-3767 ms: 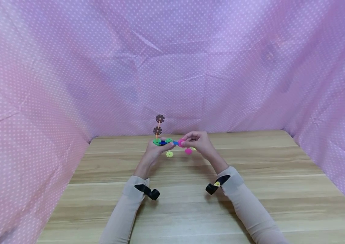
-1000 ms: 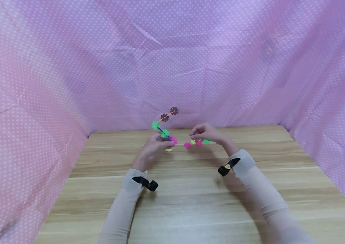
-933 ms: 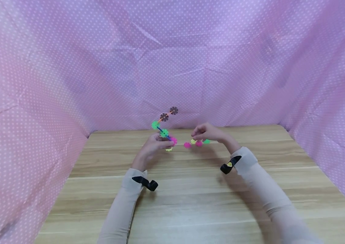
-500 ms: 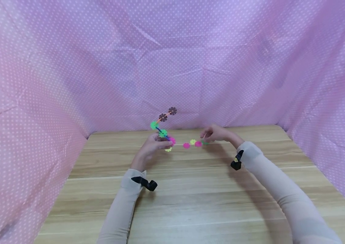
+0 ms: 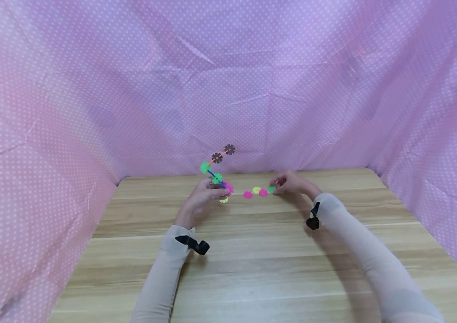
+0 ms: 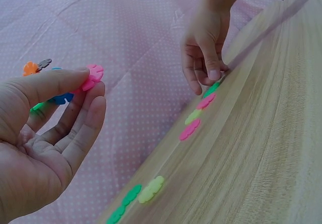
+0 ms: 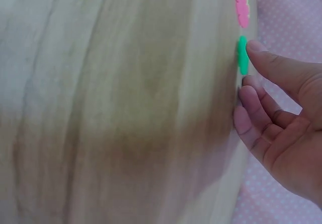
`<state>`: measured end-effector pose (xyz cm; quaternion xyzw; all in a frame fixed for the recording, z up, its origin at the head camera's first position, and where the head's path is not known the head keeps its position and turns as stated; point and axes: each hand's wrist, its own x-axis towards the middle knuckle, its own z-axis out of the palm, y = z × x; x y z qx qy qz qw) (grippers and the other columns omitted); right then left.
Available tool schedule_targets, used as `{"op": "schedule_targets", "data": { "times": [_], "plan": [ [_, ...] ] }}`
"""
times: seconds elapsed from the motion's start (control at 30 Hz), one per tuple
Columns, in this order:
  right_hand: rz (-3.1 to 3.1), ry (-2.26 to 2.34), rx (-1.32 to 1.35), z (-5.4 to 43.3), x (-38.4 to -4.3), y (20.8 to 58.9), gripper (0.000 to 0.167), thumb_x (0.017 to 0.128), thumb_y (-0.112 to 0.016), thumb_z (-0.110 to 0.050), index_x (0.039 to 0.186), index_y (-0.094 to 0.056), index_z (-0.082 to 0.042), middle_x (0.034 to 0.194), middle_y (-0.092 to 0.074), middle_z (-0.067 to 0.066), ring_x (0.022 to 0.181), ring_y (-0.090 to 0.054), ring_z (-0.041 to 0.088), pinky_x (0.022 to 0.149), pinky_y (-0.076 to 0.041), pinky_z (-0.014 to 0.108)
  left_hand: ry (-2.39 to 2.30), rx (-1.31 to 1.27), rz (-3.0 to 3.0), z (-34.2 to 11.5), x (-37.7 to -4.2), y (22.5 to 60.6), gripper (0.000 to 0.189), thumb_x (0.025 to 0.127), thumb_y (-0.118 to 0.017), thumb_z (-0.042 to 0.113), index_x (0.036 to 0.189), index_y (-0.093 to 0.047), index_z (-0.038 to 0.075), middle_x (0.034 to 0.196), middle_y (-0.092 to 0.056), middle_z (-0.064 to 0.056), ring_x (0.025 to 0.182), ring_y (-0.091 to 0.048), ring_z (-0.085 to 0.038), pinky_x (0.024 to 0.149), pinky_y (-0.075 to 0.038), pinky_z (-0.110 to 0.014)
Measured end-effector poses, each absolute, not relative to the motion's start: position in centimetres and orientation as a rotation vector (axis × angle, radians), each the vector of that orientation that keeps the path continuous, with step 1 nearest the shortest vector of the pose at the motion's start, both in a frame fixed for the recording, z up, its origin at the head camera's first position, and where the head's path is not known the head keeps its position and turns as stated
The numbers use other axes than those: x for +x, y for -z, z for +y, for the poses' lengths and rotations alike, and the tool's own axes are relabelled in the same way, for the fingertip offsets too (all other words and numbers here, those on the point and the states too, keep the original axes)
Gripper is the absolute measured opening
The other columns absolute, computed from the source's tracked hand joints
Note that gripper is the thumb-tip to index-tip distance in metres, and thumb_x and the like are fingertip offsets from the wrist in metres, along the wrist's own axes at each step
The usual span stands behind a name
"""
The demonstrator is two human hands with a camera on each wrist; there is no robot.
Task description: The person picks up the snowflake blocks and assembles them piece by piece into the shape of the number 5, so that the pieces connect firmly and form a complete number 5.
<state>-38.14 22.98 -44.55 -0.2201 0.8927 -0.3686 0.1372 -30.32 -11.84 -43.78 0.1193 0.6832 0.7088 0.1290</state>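
My left hand (image 5: 203, 196) pinches a pink notched disc (image 6: 93, 78) between thumb and fingers. It ends a zigzag chain of interlocking snowflake discs, with green discs (image 5: 217, 178) and brown discs (image 5: 217, 157) joined by blue and orange ones seen edge-on. The chain is held up off the table. My right hand (image 5: 290, 183) is at the back of the table, its thumb and bent fingers around a green disc (image 7: 243, 55) that lies flat. In the right wrist view the thumb tip is at the disc's edge; whether it grips cannot be told.
Left of the green disc lie two pink discs (image 5: 247, 195) and a yellow disc (image 5: 256, 190) on the wooden table (image 5: 244, 251). Another yellow disc (image 6: 151, 190) and green pieces (image 6: 124, 204) lie below my left hand. Pink dotted cloth (image 5: 236, 89) hangs behind the table.
Earlier both hands worked at the pink end of the chain. My right hand has since let go and moved right to the green disc. The left hand keeps the chain, now turned more upright.
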Motion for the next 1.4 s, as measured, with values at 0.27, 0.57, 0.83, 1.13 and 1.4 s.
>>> {"op": "schedule_targets", "data": {
  "times": [0.27, 0.57, 0.83, 1.13, 1.4],
  "plan": [
    [2.604, 1.098, -0.676, 23.0, -38.7, 45.6, 0.036, 0.086, -0.079, -0.003, 0.119, -0.07, 0.007, 0.095, -0.071, 0.02, 0.082, -0.057, 0.015, 0.071, -0.048, 0.019, -2.057, 0.385, 1.968, -12.0, -30.9, 44.0, 0.017, 0.095, -0.07, 0.002, 0.11, -0.066, 0.008, 0.099, -0.075, 0.0, 0.094, -0.072, -0.014, 0.097, -0.06, -0.043],
    [2.645, 1.131, -0.735, 22.8, -38.8, 46.2, 0.032, 0.085, -0.08, -0.002, 0.114, -0.07, 0.01, 0.099, -0.07, 0.025, 0.086, -0.058, 0.019, 0.074, -0.047, 0.019, -2.04, 0.392, 1.966, -12.2, -31.5, 44.0, 0.014, 0.095, -0.069, 0.002, 0.108, -0.067, 0.009, 0.097, -0.075, 0.002, 0.093, -0.071, -0.013, 0.094, -0.061, -0.039],
    [2.604, 1.175, -0.656, 22.6, -38.5, 45.6, 0.03, 0.083, -0.081, 0.0, 0.107, -0.069, 0.012, 0.094, -0.066, 0.024, 0.085, -0.055, 0.017, 0.073, -0.047, 0.018, -2.028, 0.392, 1.963, -12.4, -32.1, 44.1, 0.018, 0.095, -0.069, 0.003, 0.112, -0.066, 0.007, 0.099, -0.075, 0.001, 0.095, -0.072, -0.015, 0.1, -0.057, -0.05],
    [2.512, 1.164, -0.592, 23.1, -38.4, 45.3, 0.031, 0.082, -0.081, 0.002, 0.107, -0.065, 0.011, 0.1, -0.068, 0.024, 0.088, -0.061, 0.016, 0.076, -0.052, 0.015, -2.015, 0.424, 1.98, -12.4, -32.0, 44.2, 0.015, 0.095, -0.069, 0.003, 0.109, -0.067, 0.008, 0.097, -0.075, 0.002, 0.094, -0.071, -0.014, 0.094, -0.061, -0.04],
    [2.455, 1.184, -0.56, 23.7, -38.3, 45.0, 0.026, 0.087, -0.076, 0.001, 0.111, -0.068, 0.008, 0.097, -0.07, 0.017, 0.083, -0.059, 0.012, 0.072, -0.054, 0.023, -2.03, 0.414, 1.961, -12.2, -31.8, 44.4, 0.015, 0.095, -0.069, 0.002, 0.108, -0.067, 0.009, 0.099, -0.075, 0.001, 0.094, -0.071, -0.013, 0.094, -0.061, -0.039]
  ]
}}
